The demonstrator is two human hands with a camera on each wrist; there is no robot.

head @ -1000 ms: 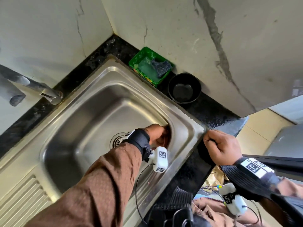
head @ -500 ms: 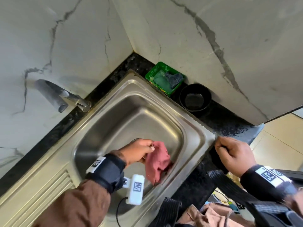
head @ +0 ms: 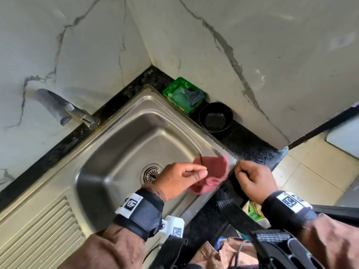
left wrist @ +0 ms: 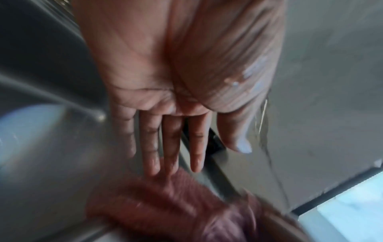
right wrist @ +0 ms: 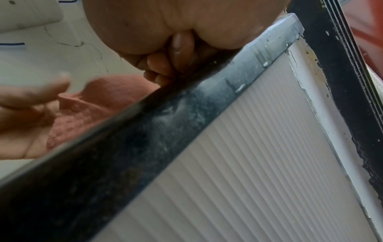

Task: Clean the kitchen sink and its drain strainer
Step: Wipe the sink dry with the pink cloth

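The fingers of the left hand are straight and held close together, gripping nothing; whether their tips touch the red cloth just beyond them cannot be told, since the left wrist view is smeared there. The cloth is soft, nubbly and crumpled, draped over the near right corner of the sink, partly on the rim and partly down the inside wall. The right hand is curled into a fist over the edge of the black counter just beside that corner; the right wrist view shows its fingertips tucked into the palm, with nothing seen inside them.

The sink is brushed steel, a rounded square basin with a ribbed draining board to its left. The round slotted drain strainer sits in the basin floor, partly hidden behind the left hand. A steel tap juts from the wall over the far rim. On the speckled black stone in the corner stand a green plastic tub holding a green pad and a dark scourer, and a round black bowl. The walls are pale marble-look tiles with grey veins. Below the counter edge is a white ribbed panel.
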